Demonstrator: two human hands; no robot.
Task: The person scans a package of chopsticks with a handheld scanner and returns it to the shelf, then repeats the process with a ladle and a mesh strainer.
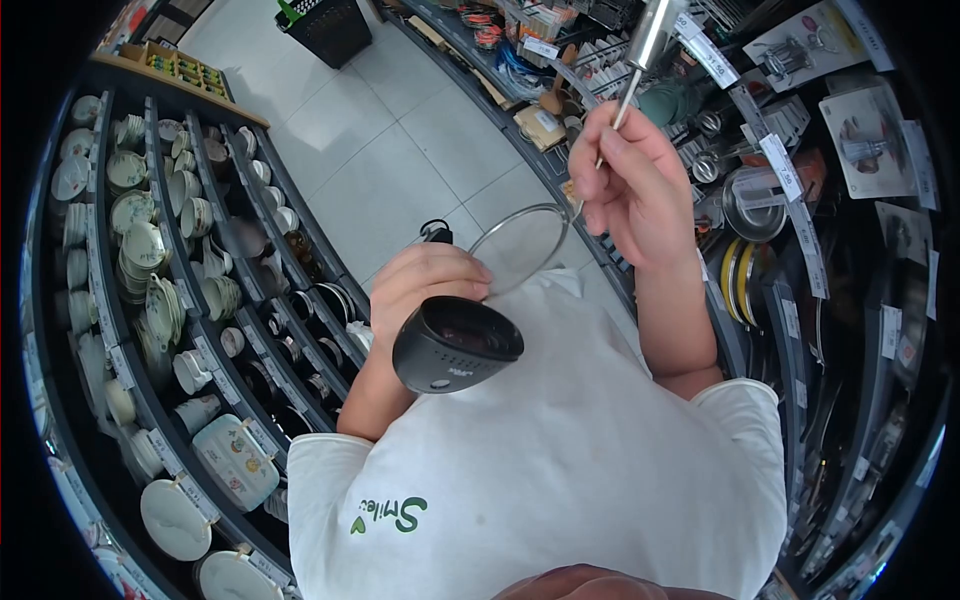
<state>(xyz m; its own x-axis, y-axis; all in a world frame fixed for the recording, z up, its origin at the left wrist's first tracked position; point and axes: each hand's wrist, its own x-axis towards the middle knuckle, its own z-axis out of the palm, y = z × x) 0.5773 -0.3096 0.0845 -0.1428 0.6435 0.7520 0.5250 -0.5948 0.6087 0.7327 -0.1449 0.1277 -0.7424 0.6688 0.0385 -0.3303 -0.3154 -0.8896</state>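
Note:
My left hand [428,285] is wrapped round a black barcode scanner [440,355], its head tilted toward me and its handle end showing past the fingers. In my right hand [640,185], a thin metal rod is pinched between thumb and fingers. This rod belongs to a mesh skimmer [520,248] with a round wire rim and a shiny metal handle that rises toward the top of the view. The skimmer's rim lies close to my left fingers; whether they touch cannot be made out. Both hands are in front of my white shirt [560,420].
Shelves of bowls and plates [145,245] run along the left. To the right, a shelf [790,180] holds hanging kitchen tools, packages and price labels. A black shopping basket [325,30] with a green handle stands on the tiled floor [390,150].

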